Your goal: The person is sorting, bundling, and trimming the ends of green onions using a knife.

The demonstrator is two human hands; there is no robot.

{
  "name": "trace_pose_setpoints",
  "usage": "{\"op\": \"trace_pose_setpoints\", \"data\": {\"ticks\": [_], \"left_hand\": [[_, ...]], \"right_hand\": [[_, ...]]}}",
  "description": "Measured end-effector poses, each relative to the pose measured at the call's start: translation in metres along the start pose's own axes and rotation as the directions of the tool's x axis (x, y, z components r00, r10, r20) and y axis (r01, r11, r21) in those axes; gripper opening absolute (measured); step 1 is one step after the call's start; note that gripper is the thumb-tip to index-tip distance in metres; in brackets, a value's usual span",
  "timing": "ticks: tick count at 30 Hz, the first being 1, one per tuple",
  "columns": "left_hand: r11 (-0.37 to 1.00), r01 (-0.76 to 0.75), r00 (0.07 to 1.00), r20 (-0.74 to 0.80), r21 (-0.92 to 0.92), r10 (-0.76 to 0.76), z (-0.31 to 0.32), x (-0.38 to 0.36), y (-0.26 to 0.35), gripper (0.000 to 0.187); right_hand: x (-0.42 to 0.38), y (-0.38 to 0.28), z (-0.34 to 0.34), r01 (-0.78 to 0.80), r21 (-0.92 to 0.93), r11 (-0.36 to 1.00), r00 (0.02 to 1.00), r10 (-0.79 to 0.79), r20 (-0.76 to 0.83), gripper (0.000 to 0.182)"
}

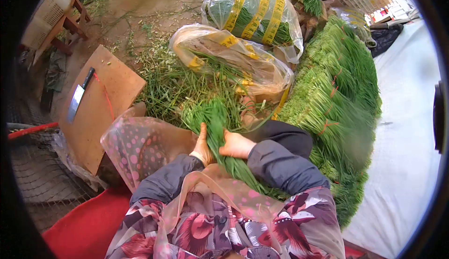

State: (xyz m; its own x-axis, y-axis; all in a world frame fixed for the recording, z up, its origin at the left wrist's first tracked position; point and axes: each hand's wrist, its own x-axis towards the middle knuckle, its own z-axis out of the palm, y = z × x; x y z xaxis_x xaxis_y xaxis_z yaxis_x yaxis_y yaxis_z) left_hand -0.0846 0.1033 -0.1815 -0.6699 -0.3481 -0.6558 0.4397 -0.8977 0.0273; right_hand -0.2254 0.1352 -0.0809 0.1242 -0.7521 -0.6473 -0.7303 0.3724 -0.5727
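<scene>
A bunch of garlic chives (214, 130) lies across my lap, its far end fanned out and its long leaves trailing toward my right sleeve. My left hand (202, 147) is closed round the bunch from the left, thumb pointing away from me. From the other side my right hand (236, 145) grips the same bunch, fingers partly hidden by the leaves. Under the bunch a pink-dotted clear apron (149, 149) covers my legs. Just beyond my hands spreads a heap of loose chive leaves and trimmings (163, 88).
A cleaver (76, 101) rests on a wooden board (112, 90) at left. Tied chive bundles (322, 86) are stacked along my right, beside a white sheet (402, 118). Ahead are an opened plastic bag (234, 48) and a full, yellow-taped bag (255, 13). A crate (44, 15) stands far left.
</scene>
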Motion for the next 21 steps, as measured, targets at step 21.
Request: {"op": "trace_pose_setpoints", "data": {"ticks": [21], "left_hand": [[0.545, -0.479, 0.839, 0.541, 0.688, 0.054, 0.166, -0.133, 0.123, 0.056]], "right_hand": [[-0.044, -0.062, -0.119, 0.551, 0.801, -0.233, 0.658, -0.468, -0.590, 0.061]]}}
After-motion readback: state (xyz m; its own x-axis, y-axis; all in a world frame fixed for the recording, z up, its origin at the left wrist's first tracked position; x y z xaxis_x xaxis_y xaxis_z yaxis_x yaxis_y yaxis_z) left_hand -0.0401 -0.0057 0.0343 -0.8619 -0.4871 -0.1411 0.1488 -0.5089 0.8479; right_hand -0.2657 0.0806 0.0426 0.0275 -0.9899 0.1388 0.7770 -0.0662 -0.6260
